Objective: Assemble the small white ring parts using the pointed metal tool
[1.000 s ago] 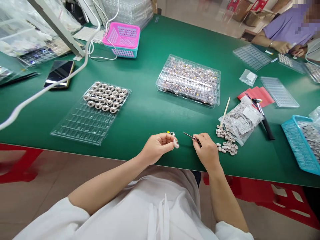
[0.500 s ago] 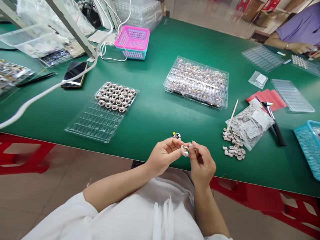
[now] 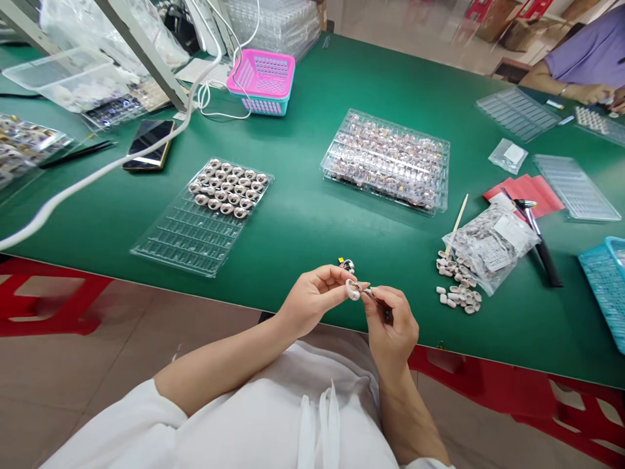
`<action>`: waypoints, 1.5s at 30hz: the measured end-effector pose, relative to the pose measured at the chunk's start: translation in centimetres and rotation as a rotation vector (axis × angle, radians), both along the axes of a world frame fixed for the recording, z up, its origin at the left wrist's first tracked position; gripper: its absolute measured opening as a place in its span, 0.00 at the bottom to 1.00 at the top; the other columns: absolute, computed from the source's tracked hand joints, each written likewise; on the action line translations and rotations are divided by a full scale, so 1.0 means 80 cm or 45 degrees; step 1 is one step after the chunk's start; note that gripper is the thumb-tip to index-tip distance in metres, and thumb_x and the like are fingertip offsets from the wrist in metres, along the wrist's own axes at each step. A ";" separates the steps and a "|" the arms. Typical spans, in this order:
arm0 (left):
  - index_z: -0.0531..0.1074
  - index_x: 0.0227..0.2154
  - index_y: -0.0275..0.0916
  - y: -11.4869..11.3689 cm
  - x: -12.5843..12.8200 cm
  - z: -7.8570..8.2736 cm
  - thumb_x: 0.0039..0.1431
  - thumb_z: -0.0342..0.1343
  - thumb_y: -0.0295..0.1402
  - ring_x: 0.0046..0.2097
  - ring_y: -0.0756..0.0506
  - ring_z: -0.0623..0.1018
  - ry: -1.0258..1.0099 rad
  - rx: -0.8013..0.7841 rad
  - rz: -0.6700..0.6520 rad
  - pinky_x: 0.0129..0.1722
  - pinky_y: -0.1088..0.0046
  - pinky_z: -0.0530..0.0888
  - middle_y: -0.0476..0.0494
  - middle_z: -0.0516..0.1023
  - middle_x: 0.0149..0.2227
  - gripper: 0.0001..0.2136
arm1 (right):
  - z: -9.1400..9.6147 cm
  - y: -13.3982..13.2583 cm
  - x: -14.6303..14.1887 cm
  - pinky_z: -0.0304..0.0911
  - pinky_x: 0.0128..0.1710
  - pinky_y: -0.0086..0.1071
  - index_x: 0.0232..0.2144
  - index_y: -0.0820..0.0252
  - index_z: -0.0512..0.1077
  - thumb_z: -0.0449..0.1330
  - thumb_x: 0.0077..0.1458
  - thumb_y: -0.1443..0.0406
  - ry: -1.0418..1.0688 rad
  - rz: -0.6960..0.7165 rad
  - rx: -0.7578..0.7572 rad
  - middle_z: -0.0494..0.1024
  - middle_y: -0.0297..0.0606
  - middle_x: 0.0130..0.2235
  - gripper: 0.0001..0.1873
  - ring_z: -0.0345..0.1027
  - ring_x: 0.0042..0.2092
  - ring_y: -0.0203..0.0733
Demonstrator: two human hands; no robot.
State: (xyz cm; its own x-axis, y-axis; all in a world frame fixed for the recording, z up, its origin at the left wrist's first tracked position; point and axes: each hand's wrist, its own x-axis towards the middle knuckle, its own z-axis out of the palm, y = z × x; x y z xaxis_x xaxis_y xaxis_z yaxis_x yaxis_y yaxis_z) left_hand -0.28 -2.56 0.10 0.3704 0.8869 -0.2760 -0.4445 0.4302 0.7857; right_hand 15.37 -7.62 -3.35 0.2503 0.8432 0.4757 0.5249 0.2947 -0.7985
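Using the thick clear plastic tray packed with small pale pieces (image 3: 375, 193) as your landmark, you are holding both hands on its near side, close to the green table's (image 3: 288, 208) front edge, with your forearms reaching up across that edge. Your left hand (image 3: 315, 296) is angling in from the left, thumb and forefinger pinching a small white curved shell (image 3: 352, 290), its other fingers curling behind. Your right hand (image 3: 393, 322) is facing it, fingertips pressing together on a slim dark metal tool (image 3: 370, 294); the tool's tip is meeting or nearly meeting the shell, and you cannot tell which from here. A tiny component with a yellow tab (image 3: 347, 264) is lying just beyond your left fingers, between them and the landmark tray. Green surface is stretching from there up to that tray, and leftward to a flat clear tray part-filled with pale rings (image 3: 190, 228). Right of the landmark and nearer you, a loose pile of pale oval caps (image 3: 458, 284) and a labelled clear plastic bag (image 3: 493, 241) are bounding your right side.
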 end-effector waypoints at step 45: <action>0.83 0.35 0.35 -0.011 -0.008 0.001 0.55 0.66 0.36 0.36 0.44 0.82 0.558 0.368 -0.012 0.39 0.71 0.78 0.39 0.85 0.35 0.09 | 0.011 -0.003 -0.004 0.63 0.23 0.29 0.40 0.53 0.81 0.64 0.59 0.64 0.777 0.373 -0.339 0.77 0.37 0.34 0.07 0.67 0.30 0.36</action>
State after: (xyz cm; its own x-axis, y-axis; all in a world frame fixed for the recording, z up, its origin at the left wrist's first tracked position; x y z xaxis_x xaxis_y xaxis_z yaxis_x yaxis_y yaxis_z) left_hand -0.90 -3.43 0.20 0.2836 0.9469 -0.1514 -0.0448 0.1708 0.9843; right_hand 15.02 -7.82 -2.45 0.1515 0.9841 0.0928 -0.1079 0.1098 -0.9881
